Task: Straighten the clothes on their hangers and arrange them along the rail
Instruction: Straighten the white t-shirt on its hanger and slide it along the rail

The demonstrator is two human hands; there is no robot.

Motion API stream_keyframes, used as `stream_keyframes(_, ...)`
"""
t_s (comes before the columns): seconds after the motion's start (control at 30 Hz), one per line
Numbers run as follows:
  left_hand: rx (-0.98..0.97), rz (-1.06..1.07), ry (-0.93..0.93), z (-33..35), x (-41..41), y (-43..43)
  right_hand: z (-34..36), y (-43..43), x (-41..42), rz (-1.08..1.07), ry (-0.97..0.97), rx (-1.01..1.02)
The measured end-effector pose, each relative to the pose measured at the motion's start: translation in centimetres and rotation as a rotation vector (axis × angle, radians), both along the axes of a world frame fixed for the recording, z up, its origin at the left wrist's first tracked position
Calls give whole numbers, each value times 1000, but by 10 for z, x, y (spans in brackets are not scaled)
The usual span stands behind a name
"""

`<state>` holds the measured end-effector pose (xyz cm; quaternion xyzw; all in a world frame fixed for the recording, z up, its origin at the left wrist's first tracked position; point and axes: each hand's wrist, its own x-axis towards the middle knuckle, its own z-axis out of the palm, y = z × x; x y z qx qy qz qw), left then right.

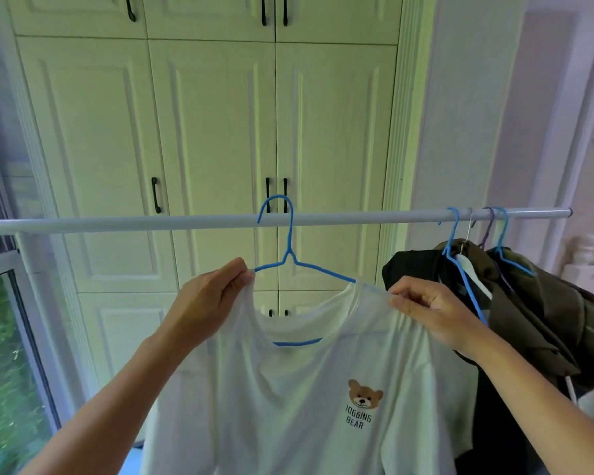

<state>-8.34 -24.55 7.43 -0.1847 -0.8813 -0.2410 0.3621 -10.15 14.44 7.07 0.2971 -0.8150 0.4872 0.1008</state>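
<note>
Left hand (213, 296) pinches the white T-shirt (288, 389) at its left shoulder; right hand (432, 310) pinches the right shoulder. The shirt sits on a blue hanger (290, 255) hooked mid-rail (151, 223). Dark jackets (528, 303) hang bunched at the rail's right end, before white cupboards (213, 132).

Both arms raised, left hand (213, 296) pinching with thumb and fingertips, right hand (432, 313) curled, gripping likewise
</note>
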Motion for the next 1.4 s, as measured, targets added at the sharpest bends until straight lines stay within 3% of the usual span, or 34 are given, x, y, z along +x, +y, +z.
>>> stream_keyframes(0.37, -1, -9, -27, 4, -2, 13, 25, -31, 4, -58, 178, 221)
stream_keyframes(0.5, -98, 35, 29, 1, 3, 5, 22, -33, 4, -126, 264, 183)
stream_keyframes(0.63, -138, 95, -13, -6, 7, -13, 19, -24, 2, -138, 224, 135)
stream_keyframes(1.4, 60, -93, -79, -3, 3, -17, 22, 0, -10, -56, 122, 109)
